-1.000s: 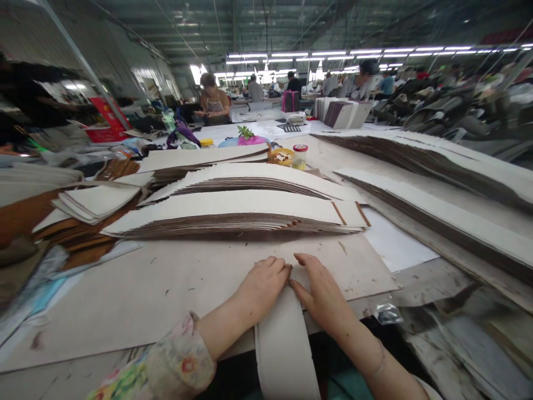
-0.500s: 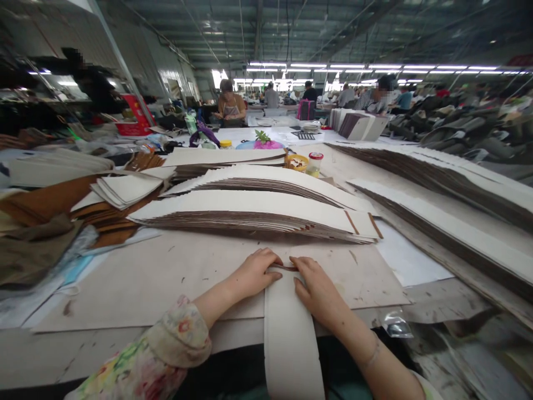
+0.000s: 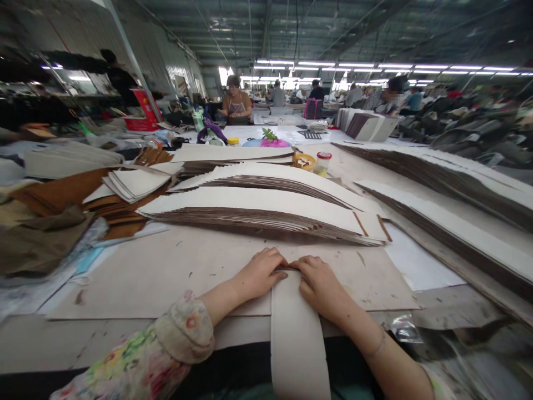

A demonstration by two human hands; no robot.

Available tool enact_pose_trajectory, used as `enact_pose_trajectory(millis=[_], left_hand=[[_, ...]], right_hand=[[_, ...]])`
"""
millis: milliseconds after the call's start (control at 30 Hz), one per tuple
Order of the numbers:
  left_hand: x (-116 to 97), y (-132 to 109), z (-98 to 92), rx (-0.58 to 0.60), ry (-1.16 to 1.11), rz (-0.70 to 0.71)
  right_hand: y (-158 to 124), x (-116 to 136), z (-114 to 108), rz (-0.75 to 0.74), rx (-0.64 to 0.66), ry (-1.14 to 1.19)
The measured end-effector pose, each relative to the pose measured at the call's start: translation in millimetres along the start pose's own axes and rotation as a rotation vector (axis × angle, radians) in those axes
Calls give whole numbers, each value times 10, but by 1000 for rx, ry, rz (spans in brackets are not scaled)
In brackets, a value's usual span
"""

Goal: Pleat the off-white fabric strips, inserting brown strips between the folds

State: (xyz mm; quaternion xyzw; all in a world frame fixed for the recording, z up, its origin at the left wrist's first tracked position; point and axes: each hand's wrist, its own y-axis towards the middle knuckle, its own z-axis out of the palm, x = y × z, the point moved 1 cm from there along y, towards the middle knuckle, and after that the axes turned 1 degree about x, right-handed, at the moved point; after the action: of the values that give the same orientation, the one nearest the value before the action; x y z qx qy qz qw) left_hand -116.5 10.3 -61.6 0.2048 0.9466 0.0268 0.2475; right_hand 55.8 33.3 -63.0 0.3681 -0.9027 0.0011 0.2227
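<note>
A long pale strip runs from the board toward me and hangs over the table's front edge. Its far end, with a thin brown edge, is pinched between the thumb and fingers of my left hand. My right hand grips the same end from the other side, its fingertips nearly touching those of the left. Both hands rest on a large beige board. Just beyond them lies a fanned stack of pale strips, with brown bands at its right end.
More strip stacks lie at the right. Brown pieces and dark cloth fill the left. A yellow tub and a red-lidded jar stand behind the stacks. A person is across the table.
The fingertips of my two hands have come closer together at the strip's far end, and less of the brown edge shows. The whole view has shifted slightly, so things appear farther right.
</note>
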Motion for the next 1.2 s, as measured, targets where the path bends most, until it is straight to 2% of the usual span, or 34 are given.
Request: enact_pose_trajectory(millis=[200, 400, 533, 767, 1033, 1200], left_hand=[[-52, -41, 7, 36, 181, 44], [-72, -128, -5, 50, 359, 125], [-57, -229, -31, 39, 336, 100], [-57, -323, -26, -6, 274, 6], [-105, -218, -71, -76, 132, -107], [-94, -98, -80, -46, 75, -155]], right_hand=[[-39, 89, 14, -61, 8, -189], [-73, 157, 97, -128, -79, -397], [-115, 159, 91, -122, -65, -357], [-194, 127, 139, -64, -118, -261], [-268, 70, 128, -11, -171, -150], [-288, 33, 189, 26, -250, -171]])
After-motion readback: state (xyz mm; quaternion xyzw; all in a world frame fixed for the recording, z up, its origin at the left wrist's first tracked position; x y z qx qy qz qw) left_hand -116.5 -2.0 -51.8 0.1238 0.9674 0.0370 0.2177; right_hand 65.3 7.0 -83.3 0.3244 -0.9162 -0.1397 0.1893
